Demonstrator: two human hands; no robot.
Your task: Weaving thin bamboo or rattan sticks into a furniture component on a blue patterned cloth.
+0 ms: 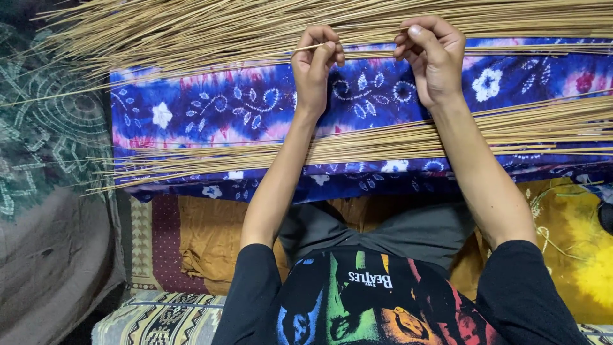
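Observation:
My left hand (314, 67) and my right hand (432, 57) are raised side by side over a blue and purple tie-dye cloth (223, 108). Both pinch the same thin tan stick (367, 46), which runs level between them and on to the right. A large far pile of thin tan sticks (191, 29) lies across the top of the cloth, just beyond my fingers. A smaller near bundle of sticks (383, 140) lies across the cloth under my forearms.
A dark green patterned cloth (45, 128) covers the left side. A yellow tie-dye cloth (575, 249) lies at the right, an orange-brown cloth (204, 236) by my lap. Patterned woven mats (153, 316) show at the bottom left.

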